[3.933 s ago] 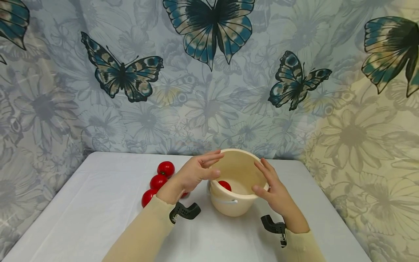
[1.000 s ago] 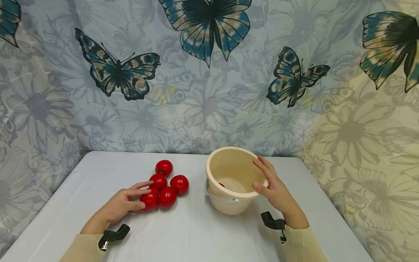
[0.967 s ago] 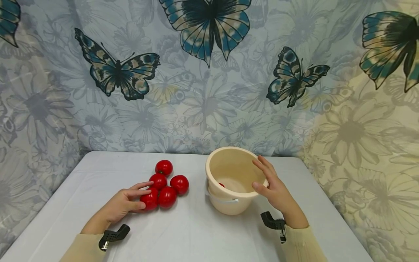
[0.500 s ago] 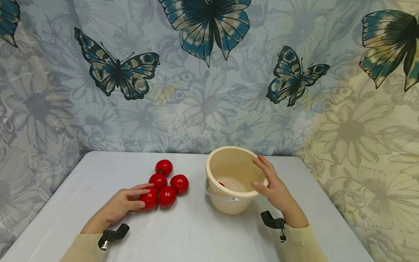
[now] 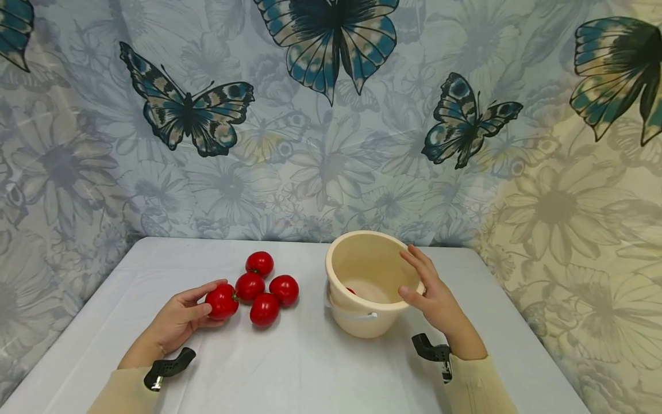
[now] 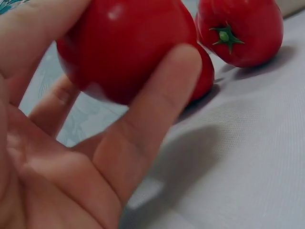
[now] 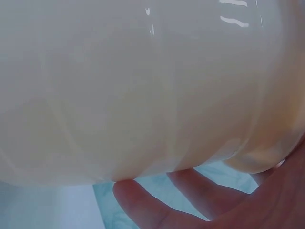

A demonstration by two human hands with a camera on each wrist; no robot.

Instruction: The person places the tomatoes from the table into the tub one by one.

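Note:
My left hand (image 5: 182, 315) holds a red tomato (image 5: 222, 301) between thumb and fingers, at the left of the group. In the left wrist view the held tomato (image 6: 128, 47) has a shadow on the cloth below it. Several other red tomatoes (image 5: 264, 310) lie close together just to its right. At the right of the table stands a cream bucket (image 5: 364, 325), tilted slightly toward me. My right hand (image 5: 439, 302) holds its right rim, thumb and fingertips over the edge. In the right wrist view, fingers (image 7: 138, 198) lie along the bucket's outer wall (image 7: 119, 95).
A sliver of red tomato (image 5: 350, 291) shows inside the bucket, mostly hidden by the near wall. The bucket's pale handle (image 5: 354, 317) hangs down its front. White cloth covers the table (image 5: 310, 374). Behind it hangs a butterfly-patterned backdrop (image 5: 331, 172).
Earlier, my left hand left the bucket and reached the leftmost tomato. Now it has drawn that tomato left and slightly up, apart from the others. My right hand has stayed on the bucket.

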